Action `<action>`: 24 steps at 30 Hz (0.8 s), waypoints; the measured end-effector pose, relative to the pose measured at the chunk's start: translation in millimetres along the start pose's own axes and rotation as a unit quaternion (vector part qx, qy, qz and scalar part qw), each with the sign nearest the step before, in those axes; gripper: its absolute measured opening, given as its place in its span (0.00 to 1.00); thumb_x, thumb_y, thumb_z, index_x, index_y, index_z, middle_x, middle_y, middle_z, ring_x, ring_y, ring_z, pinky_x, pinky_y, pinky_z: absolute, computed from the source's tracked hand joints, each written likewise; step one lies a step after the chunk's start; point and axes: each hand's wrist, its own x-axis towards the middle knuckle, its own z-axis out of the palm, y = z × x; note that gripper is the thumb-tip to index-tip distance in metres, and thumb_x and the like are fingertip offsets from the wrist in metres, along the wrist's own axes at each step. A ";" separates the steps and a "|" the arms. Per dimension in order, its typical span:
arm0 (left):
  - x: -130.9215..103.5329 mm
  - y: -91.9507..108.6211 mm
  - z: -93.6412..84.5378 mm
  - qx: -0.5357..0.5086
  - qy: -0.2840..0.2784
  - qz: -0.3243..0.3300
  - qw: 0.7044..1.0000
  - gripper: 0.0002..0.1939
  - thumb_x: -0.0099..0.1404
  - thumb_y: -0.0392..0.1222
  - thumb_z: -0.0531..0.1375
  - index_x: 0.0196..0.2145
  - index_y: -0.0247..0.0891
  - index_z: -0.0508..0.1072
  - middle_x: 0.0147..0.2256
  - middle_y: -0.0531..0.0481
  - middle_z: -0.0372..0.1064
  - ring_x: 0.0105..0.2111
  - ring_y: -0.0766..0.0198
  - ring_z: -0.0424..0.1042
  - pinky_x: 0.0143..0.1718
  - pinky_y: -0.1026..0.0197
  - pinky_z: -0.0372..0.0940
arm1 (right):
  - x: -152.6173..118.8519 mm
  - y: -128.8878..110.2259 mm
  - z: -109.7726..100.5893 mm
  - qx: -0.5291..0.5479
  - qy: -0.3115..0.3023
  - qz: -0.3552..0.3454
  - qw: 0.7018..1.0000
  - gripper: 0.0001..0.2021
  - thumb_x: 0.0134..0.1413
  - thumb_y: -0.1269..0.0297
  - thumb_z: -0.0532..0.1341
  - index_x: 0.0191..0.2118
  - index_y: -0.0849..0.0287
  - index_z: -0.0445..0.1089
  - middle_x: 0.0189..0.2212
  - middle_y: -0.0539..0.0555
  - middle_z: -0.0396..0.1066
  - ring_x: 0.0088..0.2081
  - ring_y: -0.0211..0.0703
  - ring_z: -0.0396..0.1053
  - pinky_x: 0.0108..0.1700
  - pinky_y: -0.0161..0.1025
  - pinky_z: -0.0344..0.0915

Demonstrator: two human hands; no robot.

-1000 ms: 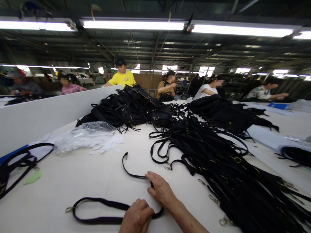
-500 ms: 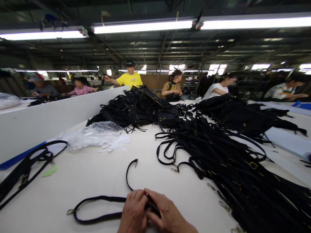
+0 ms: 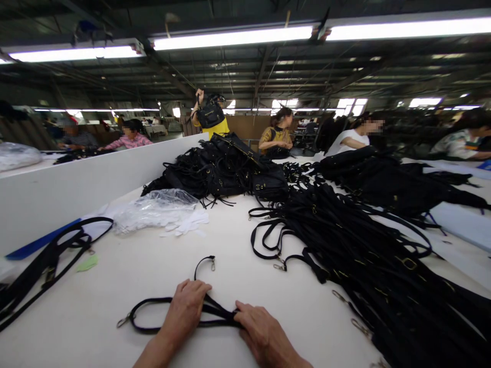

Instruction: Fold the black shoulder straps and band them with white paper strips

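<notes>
A narrow black strap (image 3: 220, 309) lies folded in loops on the white tabletop in front of me. My left hand (image 3: 186, 306) is closed over its middle, knuckles up, and its palm side is hidden. My right hand (image 3: 264, 329) pinches the right-hand end of the folded strap, thumb and fingers together. Left of my hands, a loop reaches out to a metal snap hook (image 3: 123, 320). Another snap hook (image 3: 213, 263) hangs from the short free end that curls up beyond my left hand.
A long heap of black straps (image 3: 368, 255) covers the right side. Black bags (image 3: 230, 168) are piled at the back, beside clear plastic bags (image 3: 157, 209). More straps (image 3: 53, 260) lie at left near a green scrap (image 3: 87, 262). A white partition (image 3: 95, 171) runs along the left.
My hands have come apart from being pressed together, the left moving left along the strap, the right staying at its end. A co-worker in yellow has lifted a black bag.
</notes>
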 end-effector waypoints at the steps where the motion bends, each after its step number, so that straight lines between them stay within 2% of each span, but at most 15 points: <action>1: -1.1 -7.3 -5.2 0.003 -0.007 -0.007 1.000 0.18 0.68 0.33 0.48 0.46 0.47 0.73 0.45 0.48 0.76 0.49 0.54 0.72 0.58 0.40 0.60 | -0.3 0.1 0.6 -0.003 0.007 0.012 1.000 0.17 0.56 0.75 0.56 0.50 0.55 0.68 0.58 0.61 0.70 0.57 0.52 0.70 0.56 0.52 0.70; 6: -16.0 -54.8 -42.0 -0.004 -0.045 -0.045 0.998 0.19 0.66 0.33 0.48 0.43 0.50 0.75 0.44 0.51 0.77 0.46 0.59 0.74 0.51 0.52 0.67 | -0.7 3.0 -0.7 -0.005 0.024 0.063 0.998 0.12 0.56 0.73 0.58 0.45 0.54 0.70 0.55 0.59 0.73 0.55 0.53 0.71 0.56 0.53 0.70; 9: -30.0 -84.9 -66.6 -0.001 -0.049 -0.076 0.996 0.18 0.66 0.35 0.47 0.41 0.48 0.76 0.43 0.51 0.77 0.46 0.59 0.74 0.50 0.54 0.68 | 2.3 3.4 -5.0 0.006 0.007 0.086 0.996 0.11 0.56 0.72 0.59 0.43 0.53 0.71 0.54 0.57 0.74 0.55 0.53 0.71 0.55 0.53 0.70; 12: -41.7 -103.7 -86.6 0.000 -0.055 -0.095 0.994 0.15 0.66 0.39 0.49 0.40 0.48 0.76 0.41 0.52 0.77 0.44 0.60 0.75 0.50 0.56 0.68 | 6.6 2.4 -8.9 0.019 -0.013 0.106 0.994 0.10 0.56 0.71 0.58 0.42 0.53 0.72 0.55 0.56 0.74 0.56 0.53 0.71 0.56 0.53 0.68; 17: -46.8 -110.7 -103.7 -0.003 -0.071 -0.093 0.993 0.15 0.66 0.39 0.50 0.41 0.48 0.76 0.42 0.53 0.76 0.44 0.61 0.74 0.50 0.57 0.68 | 13.6 -1.4 -13.6 0.052 -0.033 0.154 0.986 0.09 0.55 0.70 0.57 0.40 0.53 0.70 0.56 0.55 0.72 0.58 0.50 0.68 0.59 0.51 0.65; 24: -51.3 -112.5 -106.9 0.040 -0.063 -0.085 0.994 0.15 0.66 0.39 0.51 0.41 0.51 0.76 0.41 0.53 0.75 0.43 0.60 0.73 0.45 0.60 0.68 | 14.9 -2.5 -23.7 0.064 -0.042 0.188 0.979 0.08 0.52 0.71 0.57 0.38 0.52 0.69 0.55 0.52 0.72 0.58 0.49 0.67 0.58 0.49 0.63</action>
